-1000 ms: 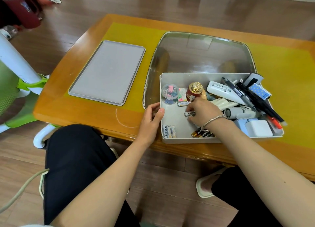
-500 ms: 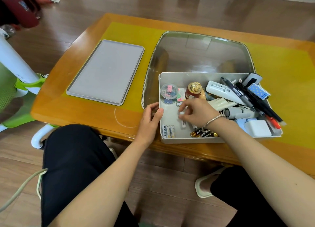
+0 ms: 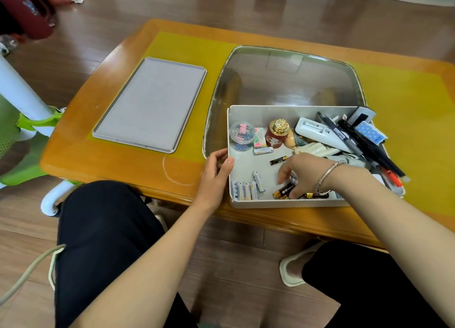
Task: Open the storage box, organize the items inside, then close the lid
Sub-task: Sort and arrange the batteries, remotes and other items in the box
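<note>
While the left hand grips the left wall of the storage box, thumb hooked over the rim and fingers curled against the outside, the right hand reaches down into the near part of the box with its fingers bent onto a cluster of black-and-gold batteries; whether it actually pinches one cannot be told. This open grey box sits on the table at its near edge, partly over a glass inset. Its lid lies flat on the table well to the left. Inside, a row of white batteries stands along the near-left corner, another white battery lies tilted just beside them, and a single dark battery lies loose in the middle. A clear tub of clips and a gold-capped red bottle sit by the far wall, with pens piled at the right end.
</note>
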Motion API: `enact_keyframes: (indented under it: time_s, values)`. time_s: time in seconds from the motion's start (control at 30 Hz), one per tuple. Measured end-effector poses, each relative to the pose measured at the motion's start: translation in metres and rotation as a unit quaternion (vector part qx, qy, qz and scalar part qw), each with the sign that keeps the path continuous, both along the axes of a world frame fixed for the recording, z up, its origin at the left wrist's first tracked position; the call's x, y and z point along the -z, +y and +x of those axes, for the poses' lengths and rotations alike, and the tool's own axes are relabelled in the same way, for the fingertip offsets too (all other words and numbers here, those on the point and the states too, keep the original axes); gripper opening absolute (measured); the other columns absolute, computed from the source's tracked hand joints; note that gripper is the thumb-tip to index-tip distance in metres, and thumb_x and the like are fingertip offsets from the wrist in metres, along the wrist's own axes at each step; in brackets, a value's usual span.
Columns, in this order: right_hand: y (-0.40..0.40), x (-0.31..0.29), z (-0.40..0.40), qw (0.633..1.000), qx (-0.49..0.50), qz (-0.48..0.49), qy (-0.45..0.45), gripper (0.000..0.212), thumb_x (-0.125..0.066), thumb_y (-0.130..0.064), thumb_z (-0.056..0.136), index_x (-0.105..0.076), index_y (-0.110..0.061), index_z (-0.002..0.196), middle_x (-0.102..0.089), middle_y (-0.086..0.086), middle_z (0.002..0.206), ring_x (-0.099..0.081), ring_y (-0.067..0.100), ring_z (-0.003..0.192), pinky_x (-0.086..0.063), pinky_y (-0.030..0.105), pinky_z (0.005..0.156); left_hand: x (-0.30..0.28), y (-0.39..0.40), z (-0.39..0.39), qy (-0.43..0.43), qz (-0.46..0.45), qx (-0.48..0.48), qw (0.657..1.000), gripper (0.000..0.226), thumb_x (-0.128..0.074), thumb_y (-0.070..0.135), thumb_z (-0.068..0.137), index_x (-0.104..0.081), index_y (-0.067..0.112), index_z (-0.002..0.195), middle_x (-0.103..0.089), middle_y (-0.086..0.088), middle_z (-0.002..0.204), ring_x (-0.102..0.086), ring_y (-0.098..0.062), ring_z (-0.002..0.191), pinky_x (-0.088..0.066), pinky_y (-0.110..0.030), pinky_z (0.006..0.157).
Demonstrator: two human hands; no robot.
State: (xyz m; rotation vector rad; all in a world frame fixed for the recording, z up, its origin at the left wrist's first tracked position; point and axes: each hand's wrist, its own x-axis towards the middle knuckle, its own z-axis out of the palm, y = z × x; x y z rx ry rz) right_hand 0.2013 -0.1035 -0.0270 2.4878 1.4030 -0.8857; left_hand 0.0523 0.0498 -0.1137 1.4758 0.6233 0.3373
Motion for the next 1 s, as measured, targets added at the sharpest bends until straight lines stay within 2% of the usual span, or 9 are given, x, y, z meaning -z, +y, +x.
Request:
enact_keyframes:
  time_s: [0.1,0.23,0.4,0.53,0.63,0.7,0.77,0.87,1.0]
  values:
    - [-0.001,0.008,-0.003,0.999,-0.036,-0.016,-0.012,0.03,-0.071,-0.02,0.076,-0.067,-0.022,0.105,-0.065,-0.004,0.107,-0.06,0.014,0.096,-0.05,0.026,0.086,-0.001,0.0,0.0,-0.001,0.008,0.0,1.0,0.069,-0.051,0.061,0.078,-0.047,0.016,0.131,-0.059,-0.002,0.126,-0.059,-0.012,0.111,-0.052,-0.03,0.087]
    - [0.007,0.013,-0.006,0.998,-0.054,-0.017,-0.011,0.013,-0.07,-0.024,0.078,-0.062,-0.024,0.088,-0.063,-0.006,0.092,-0.06,0.014,0.085,-0.051,0.024,0.078,-0.002,-0.001,-0.001,-0.001,0.007,0.0,1.0,0.081,-0.05,0.069,0.07,-0.048,0.016,0.131,-0.059,-0.002,0.127,-0.058,-0.014,0.113,-0.051,-0.035,0.091]
    - [0.011,0.014,-0.008,0.994,-0.087,-0.047,-0.038,0.01,-0.065,-0.019,0.079,-0.058,-0.025,0.083,-0.056,-0.008,0.081,-0.056,0.015,0.08,-0.045,0.023,0.064,-0.004,-0.002,-0.001,0.003,0.004,0.006,1.0,0.082,-0.051,0.07,0.069,-0.047,0.017,0.131,-0.058,-0.003,0.127,-0.059,-0.014,0.112,-0.052,-0.033,0.088]
    - [0.011,0.017,-0.006,0.993,-0.09,-0.055,-0.056,0.011,-0.066,-0.023,0.079,-0.065,-0.02,0.089,-0.064,-0.002,0.088,-0.06,0.019,0.084,-0.051,0.026,0.069,-0.004,-0.002,-0.001,0.005,0.006,0.0,1.0,0.082,-0.051,0.069,0.07,-0.047,0.015,0.131,-0.058,-0.004,0.128,-0.058,-0.018,0.114,-0.05,-0.043,0.095]
    - [0.011,0.021,-0.007,0.99,-0.083,-0.034,-0.106,0.013,-0.067,-0.026,0.076,-0.064,-0.015,0.082,-0.059,0.001,0.077,-0.058,0.02,0.076,-0.049,0.027,0.064,-0.005,-0.002,-0.001,0.011,0.006,0.001,1.0,0.082,-0.05,0.07,0.07,-0.047,0.016,0.132,-0.058,-0.004,0.127,-0.058,-0.017,0.114,-0.051,-0.045,0.094]
    - [0.012,0.021,-0.008,0.991,-0.053,-0.004,-0.125,0.014,-0.064,-0.025,0.075,-0.056,-0.015,0.071,-0.048,-0.001,0.066,-0.053,0.02,0.069,-0.045,0.026,0.059,-0.006,-0.002,-0.001,0.011,0.009,0.002,1.0,0.083,-0.049,0.071,0.069,-0.047,0.017,0.132,-0.058,-0.004,0.127,-0.058,-0.016,0.113,-0.052,-0.042,0.093]
    - [0.014,0.017,-0.006,0.991,-0.001,0.045,-0.124,0.017,-0.064,-0.026,0.075,-0.056,-0.012,0.068,-0.049,0.001,0.063,-0.051,0.021,0.068,-0.041,0.026,0.057,-0.007,-0.003,-0.001,0.012,0.01,0.001,1.0,0.083,-0.049,0.071,0.069,-0.047,0.017,0.132,-0.058,-0.003,0.127,-0.058,-0.015,0.113,-0.052,-0.042,0.093]
    - [0.022,0.006,-0.003,0.98,0.105,0.153,-0.076,0.02,-0.068,-0.023,0.074,-0.062,-0.005,0.068,-0.054,0.004,0.061,-0.049,0.017,0.063,-0.039,0.024,0.053,-0.007,-0.003,-0.001,0.014,0.009,-0.001,1.0,0.083,-0.049,0.07,0.07,-0.047,0.016,0.132,-0.058,-0.003,0.127,-0.058,-0.017,0.114,-0.05,-0.046,0.095]
    - [0.048,0.002,-0.012,0.956,0.192,0.222,-0.022,0.028,-0.069,-0.02,0.072,-0.051,-0.007,0.056,-0.048,0.006,0.054,-0.043,0.015,0.052,-0.041,0.028,0.051,-0.009,-0.004,-0.001,0.013,0.007,-0.003,1.0,0.08,-0.05,0.069,0.071,-0.047,0.016,0.132,-0.057,-0.004,0.128,-0.057,-0.02,0.116,-0.048,-0.05,0.096]
